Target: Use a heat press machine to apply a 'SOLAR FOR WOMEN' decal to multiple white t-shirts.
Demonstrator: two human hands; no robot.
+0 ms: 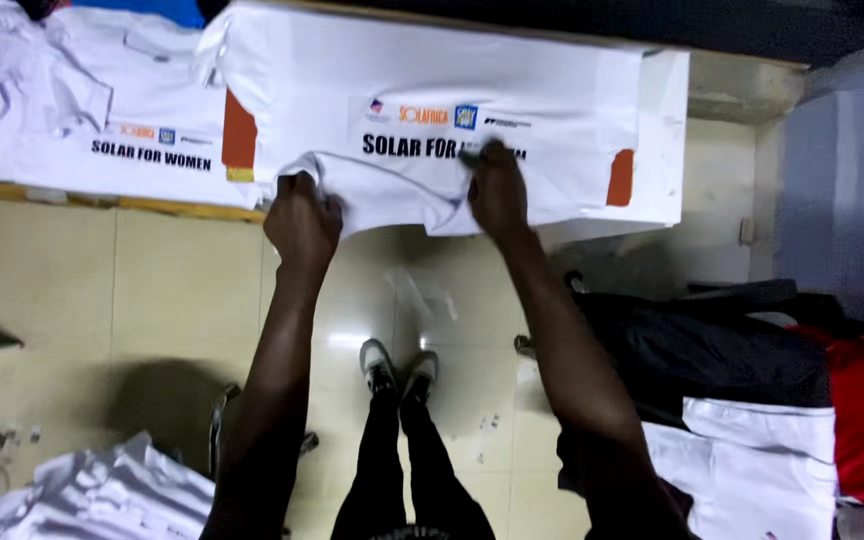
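White cotton T-shirt with orange sleeve trim and a dark printed chest band [432, 90] lies spread flat on the bench [722, 95], hem toward the person, overhanging the near edge. Left hand [302, 222] is clenched on a bunched fold of the hem at the shirt's lower left. Right hand [497, 190] presses down and pinches fabric just below the print, fingers closed on cloth.

A second white printed shirt [142, 120] lies just beside it on the left, edges touching. Dark and red garments [752, 350] are heaped at lower right; crumpled white cloth [122, 495] sits at lower left.

Risk, as judged: uneven pull between the hands could skew the fold; the overhanging hem could slide to the tiled floor [152, 290]; a drag might catch the neighbouring shirt.
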